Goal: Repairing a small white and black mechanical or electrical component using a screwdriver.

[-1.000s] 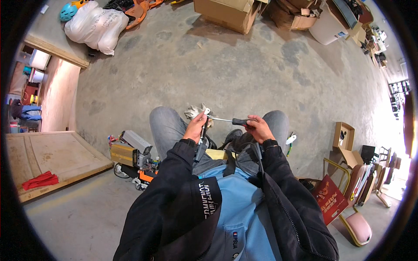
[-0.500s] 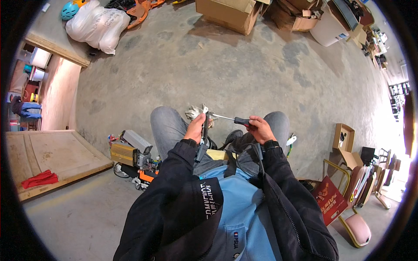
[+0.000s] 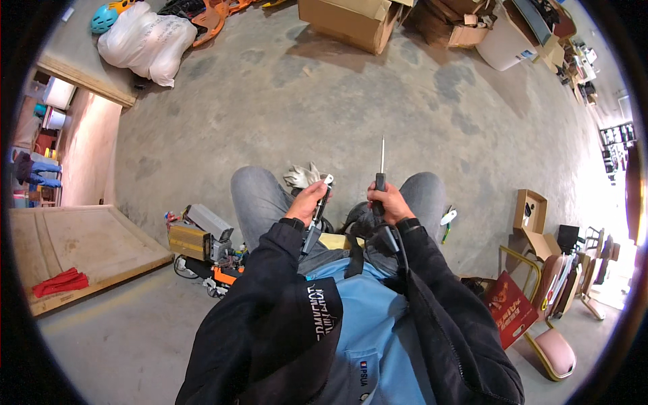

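Note:
My left hand (image 3: pixel 307 201) grips a slim black metal part (image 3: pixel 322 209) with a white tip (image 3: pixel 328 179), tilted above my left thigh. My right hand (image 3: pixel 390 201) is closed on a screwdriver (image 3: pixel 380 182) with a dark handle, its thin shaft pointing upward, apart from the metal part. Pale work gloves (image 3: pixel 300 174) lie on the floor just beyond my left hand. A yellow item (image 3: pixel 335 241) lies between my legs, partly hidden.
Electronic units with wires (image 3: pixel 196 239) lie at my left, beside a wooden panel (image 3: pixel 94 236) with a red cloth (image 3: pixel 61 282). An open cardboard box (image 3: pixel 530 210) and folded chairs (image 3: pixel 550 351) are at my right. Cardboard boxes (image 3: pixel 344 23) and white sacks (image 3: pixel 145 47) are ahead.
My right hand has drawn the screwdriver away from the part in my left hand and turned it from lying crosswise to pointing upward. My left hand has shifted slightly.

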The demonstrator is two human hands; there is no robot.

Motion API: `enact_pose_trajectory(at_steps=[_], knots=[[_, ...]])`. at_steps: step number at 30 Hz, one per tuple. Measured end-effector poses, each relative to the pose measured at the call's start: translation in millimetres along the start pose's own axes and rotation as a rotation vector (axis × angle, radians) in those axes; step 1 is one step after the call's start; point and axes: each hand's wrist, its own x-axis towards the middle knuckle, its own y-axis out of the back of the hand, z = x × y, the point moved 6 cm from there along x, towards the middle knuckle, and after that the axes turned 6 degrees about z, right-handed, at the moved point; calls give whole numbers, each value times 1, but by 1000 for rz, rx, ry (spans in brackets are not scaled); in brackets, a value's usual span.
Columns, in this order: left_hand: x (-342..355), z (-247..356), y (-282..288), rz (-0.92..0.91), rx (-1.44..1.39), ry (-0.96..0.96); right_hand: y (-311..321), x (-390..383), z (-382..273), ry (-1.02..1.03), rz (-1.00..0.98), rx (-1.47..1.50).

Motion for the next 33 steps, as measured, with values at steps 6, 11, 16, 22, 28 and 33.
enact_pose_trajectory(at_steps=[6, 11, 16, 22, 28, 33], knots=[[-13, 5, -13, -44, 27, 89, -43, 1, -19, 309, 139, -580], [-10, -1, -11, -52, 32, 94, -69, -1, -22, 431, 54, -766], [3, -10, -23, -141, 25, 42, -65, -2, -19, 579, 138, -898], [-15, -1, 0, 41, 34, 154, -85, 0, -5, 676, 154, -944], [3, -5, 4, -54, 40, 167, -85, 3, -8, 652, 211, -901], [-5, -8, 12, -75, -49, 127, -88, 3, 6, 643, 193, -840]])
